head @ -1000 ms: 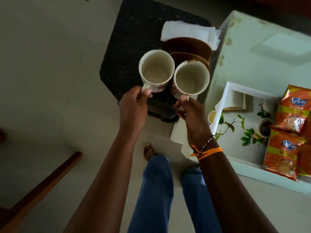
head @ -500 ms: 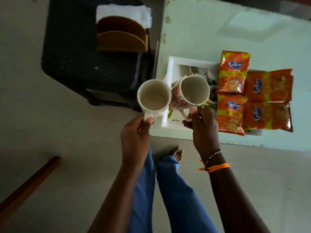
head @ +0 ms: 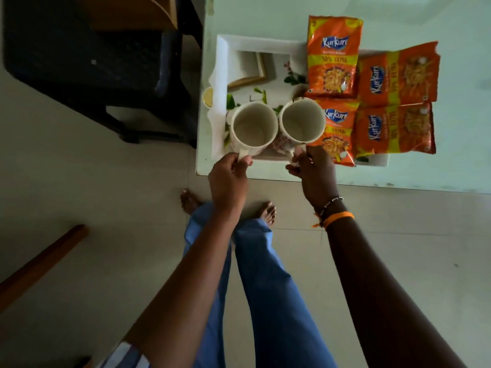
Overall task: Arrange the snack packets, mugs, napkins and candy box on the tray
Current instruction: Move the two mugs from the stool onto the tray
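My left hand (head: 228, 179) grips the handle of a white mug (head: 253, 127) over the near left part of the white tray (head: 221, 65). My right hand (head: 313, 171) holds a second white mug (head: 301, 120) by its handle, beside the first and tilted. Whether either mug touches the tray I cannot tell. Several orange snack packets (head: 372, 88) lie across the tray's right side. A small framed box-like item (head: 252, 69) lies in the tray's far left corner.
The tray sits near the left corner of a pale green table (head: 438, 19). A dark woven stool (head: 93, 57) stands left of the table, with a brown holder (head: 132, 11) on it. My bare feet and blue trousers are on the tiled floor below.
Both hands have carried the mugs from the stool rightward to the table; they are now over the tray's near left part, lower than half a second ago.
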A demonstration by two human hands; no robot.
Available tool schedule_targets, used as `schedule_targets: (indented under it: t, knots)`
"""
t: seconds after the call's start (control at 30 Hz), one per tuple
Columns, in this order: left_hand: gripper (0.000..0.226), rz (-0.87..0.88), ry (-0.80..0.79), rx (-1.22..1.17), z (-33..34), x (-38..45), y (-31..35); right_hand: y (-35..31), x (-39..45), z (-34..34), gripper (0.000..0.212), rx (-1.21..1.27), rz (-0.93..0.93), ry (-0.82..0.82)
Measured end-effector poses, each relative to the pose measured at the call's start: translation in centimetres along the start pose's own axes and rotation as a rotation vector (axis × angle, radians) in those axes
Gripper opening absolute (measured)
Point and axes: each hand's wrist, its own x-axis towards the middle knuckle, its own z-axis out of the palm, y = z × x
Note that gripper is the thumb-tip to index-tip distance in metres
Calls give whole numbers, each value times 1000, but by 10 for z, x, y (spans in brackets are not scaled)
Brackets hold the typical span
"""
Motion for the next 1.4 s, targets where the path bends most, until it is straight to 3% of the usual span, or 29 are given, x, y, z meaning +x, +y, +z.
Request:
schedule_targets:
  t: [0.13, 0.27, 0.37, 0.47, 0.53, 0.63, 0.7, 0.93, 1.1, 1.23, 1.4]
  knots:
    - [25, -20, -26, 49, 2, 0, -5, 8, -6, 3, 9, 12, 4, -46]
    - [27, 19, -36, 133, -2, -1, -1, 9, -6, -4, 19, -154, 15, -122]
    - [41, 60, 80, 103, -8, -11, 11, 3, 3, -24, 19, -360, -71, 90]
    - [48, 258, 145, 154, -8, -24, 25, -3, 22, -39, 19, -447, -132, 279]
    - [48, 394, 127, 228, -3, -30, 33, -2, 36, -39, 37, -547, -155, 245]
    - [46, 449, 98, 227, 12, -36, 45, 6, 53, -36, 72, -738, -117, 96]
    - [43, 480, 61, 199, 22, -40, 50, 16, 59, -35, 80, -831, -132, 57]
    - [39, 544, -19, 202, 46, -43, 59, 25, 49, -39, 71, -840, -185, 145]
    - [38, 574, -16, 201, 55, -36, 69, 24, 39, -54, 60, -782, -191, -12]
    - [29, 509, -42, 77, 62, -32, 78, -2, 72, -73, 43, -702, -365, 161]
    - [18, 538, -43, 95, 74, -22, 92, -27, 135, -69, 44, -905, -610, 44]
